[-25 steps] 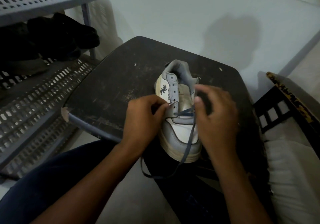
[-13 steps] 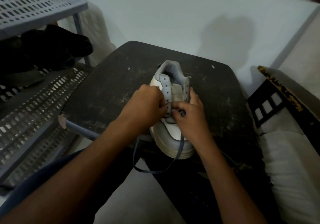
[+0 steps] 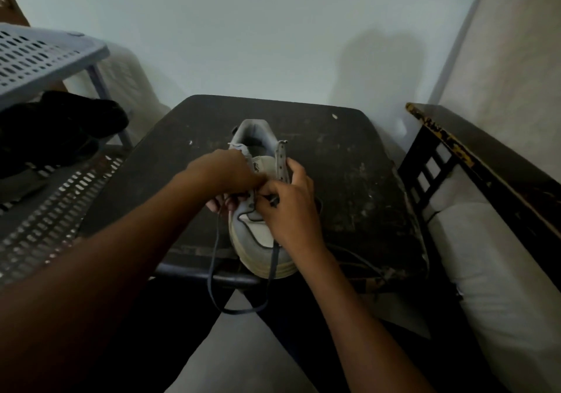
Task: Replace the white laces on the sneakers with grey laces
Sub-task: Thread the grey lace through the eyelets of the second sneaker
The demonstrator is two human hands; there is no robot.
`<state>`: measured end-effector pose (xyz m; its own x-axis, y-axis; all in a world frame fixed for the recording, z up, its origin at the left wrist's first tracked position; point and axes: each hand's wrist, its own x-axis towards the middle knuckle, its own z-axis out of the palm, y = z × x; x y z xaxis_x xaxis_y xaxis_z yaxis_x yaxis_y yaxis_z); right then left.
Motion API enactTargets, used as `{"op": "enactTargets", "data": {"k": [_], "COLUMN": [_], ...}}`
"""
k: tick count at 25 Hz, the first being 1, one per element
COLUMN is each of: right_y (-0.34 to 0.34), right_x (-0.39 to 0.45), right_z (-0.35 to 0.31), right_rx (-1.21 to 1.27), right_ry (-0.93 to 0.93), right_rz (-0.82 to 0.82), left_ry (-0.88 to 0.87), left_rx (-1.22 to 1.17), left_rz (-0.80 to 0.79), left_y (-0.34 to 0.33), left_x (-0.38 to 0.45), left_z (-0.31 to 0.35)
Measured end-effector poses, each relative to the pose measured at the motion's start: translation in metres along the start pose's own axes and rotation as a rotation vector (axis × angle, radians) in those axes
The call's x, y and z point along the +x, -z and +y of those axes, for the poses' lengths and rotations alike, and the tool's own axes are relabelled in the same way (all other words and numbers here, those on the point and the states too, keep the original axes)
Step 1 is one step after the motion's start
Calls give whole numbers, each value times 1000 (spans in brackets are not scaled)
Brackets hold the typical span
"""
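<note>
A white and grey sneaker (image 3: 261, 234) stands on a dark, scuffed worktop (image 3: 349, 186), its toe pointing toward the person and hanging just over the near edge, its heel toward the pale wall. Both hands meet over the lower eyelets at the middle of the shoe. The left hand (image 3: 226, 177) comes in from the left side, its fingers curled down against the sneaker's left eyelet flap and pinching at the grey lace (image 3: 214, 259) where it enters the shoe. The right hand (image 3: 288, 204) rests on the right side of the upper, thumb and forefinger closed on the dark tip of the lace near the tongue, while the other fingers reach up beside the right eyelet strip, which stands upright and unlaced. From under the hands the lace drops in two strands, one on each side of the toe, and joins in a slack loop hanging below the worktop's edge, between the person's knees. To the left stands a grey perforated plastic rack (image 3: 39, 61) with a black item (image 3: 60, 125) on its lower shelf. To the right is a dark wooden frame (image 3: 455, 155) with pale cushions (image 3: 501, 271) against it.
</note>
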<state>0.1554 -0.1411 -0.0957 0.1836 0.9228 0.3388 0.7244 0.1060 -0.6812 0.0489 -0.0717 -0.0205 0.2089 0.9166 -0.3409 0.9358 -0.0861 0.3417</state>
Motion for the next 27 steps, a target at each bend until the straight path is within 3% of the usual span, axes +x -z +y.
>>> {"op": "enactTargets", "data": {"k": [2,8,13,15,17,19,21,24,27], "right_y": [0,8,50,48,30,21,37,88,127], "right_x": [-1,2,16,18,12,10,14,26,19], "right_z": [-1,-9,-3,-7,-19,-26,-28,-17,-15], "right_rx": [18,-3,133,428,769,896,872,690,357], "right_ry": [10,78,-89,-161,-228,-235,-266,-222,-98], "right_rz": [24,105,306,287,120,22,57,260,319], "left_ry": [-38,-15,-41,-77,-100,-103,-113,-138,-135], "left_rx": [60,-79,-287,-381,-499,-648,-711,-742,-769], "left_rz": [52,-66,-60,28,167,271,346,343,350], "left_y": [-2,3,-3,-13,-29,-44,-54,-57,-58], "left_x": [2,4,5,6,9,11,12,16,20], "left_z": [-2,-19,-29,-32,-39,-44,-45,-46,-48]}}
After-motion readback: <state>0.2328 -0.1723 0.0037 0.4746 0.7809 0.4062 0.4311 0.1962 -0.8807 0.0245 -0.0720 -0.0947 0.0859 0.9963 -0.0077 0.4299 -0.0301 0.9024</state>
